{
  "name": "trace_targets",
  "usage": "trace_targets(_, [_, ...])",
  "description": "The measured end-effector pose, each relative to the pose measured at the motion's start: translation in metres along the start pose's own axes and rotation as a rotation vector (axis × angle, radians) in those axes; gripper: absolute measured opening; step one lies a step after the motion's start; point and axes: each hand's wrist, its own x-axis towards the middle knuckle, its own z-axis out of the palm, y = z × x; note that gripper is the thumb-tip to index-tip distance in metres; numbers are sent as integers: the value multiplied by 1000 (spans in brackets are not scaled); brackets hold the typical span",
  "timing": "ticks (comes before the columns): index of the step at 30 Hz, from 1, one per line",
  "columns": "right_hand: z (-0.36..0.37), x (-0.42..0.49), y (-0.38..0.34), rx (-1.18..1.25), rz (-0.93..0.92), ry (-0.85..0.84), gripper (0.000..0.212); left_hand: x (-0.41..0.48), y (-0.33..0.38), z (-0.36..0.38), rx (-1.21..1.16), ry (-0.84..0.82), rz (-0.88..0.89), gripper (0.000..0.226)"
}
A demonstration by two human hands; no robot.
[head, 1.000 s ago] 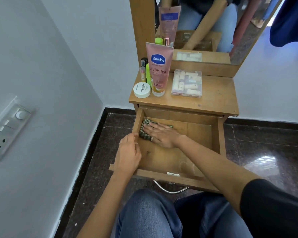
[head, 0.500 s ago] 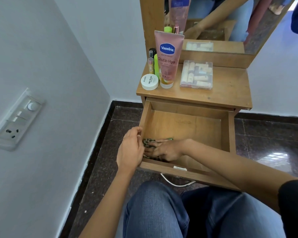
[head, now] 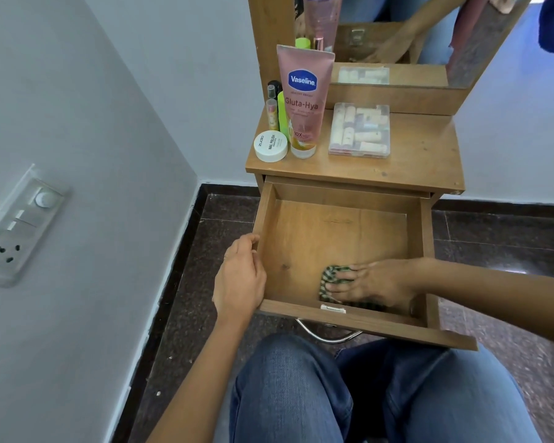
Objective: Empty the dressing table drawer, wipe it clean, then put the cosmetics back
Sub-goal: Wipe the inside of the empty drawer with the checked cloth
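Two hands on this one. The right hand [head: 375, 282] lies flat with its fingers straight and spread. It's not gripping anything, just pressing a green-and-white checked cloth [head: 331, 278] onto the floor of the pulled-out wooden drawer [head: 343, 231]. The cloth sits at roughly 6 o'clock in there, right behind the front panel. That arm comes in from 3 o'clock over the right wall. The left hand [head: 240, 279] is at the drawer's 9 o'clock, fingers curled against the top edge of the left wall and holding it. The cosmetics are all up on the wooden dressing table top [head: 422, 148], at 12 o'clock from the drawer. A tall pink Vaseline tube [head: 303, 100] stands on its cap, with a round white jar [head: 271, 146] just beside it at its 8 o'clock. A lime green bottle [head: 282, 113] stands at the tube's 9 o'clock, and a clear flat plastic box of little tubes [head: 360, 131] at its 3 o'clock. Behind them is the mirror [head: 429, 33]. Blue-jeaned knees [head: 288, 388] are at 6 o'clock, and a white switch plate [head: 16, 225] is on the wall at 9.
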Motion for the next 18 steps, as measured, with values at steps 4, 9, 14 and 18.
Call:
trace_targets(4, [-20, 37, -15, -38, 6, 91, 79, 0, 1, 0, 8, 0, -11, 32])
trace_targets(9, [-60, 91, -36, -51, -21, 168, 74, -2, 3, -1, 32, -6, -11, 34])
trace_targets(14, [-53, 92, -37, -24, -22, 233, 75, -1, 2, -3, 24, -4, -13, 34])
trace_targets(18, [-41, 79, -32, 27, -10, 215, 78, 0, 0, -4, 7, 4, -8, 34])
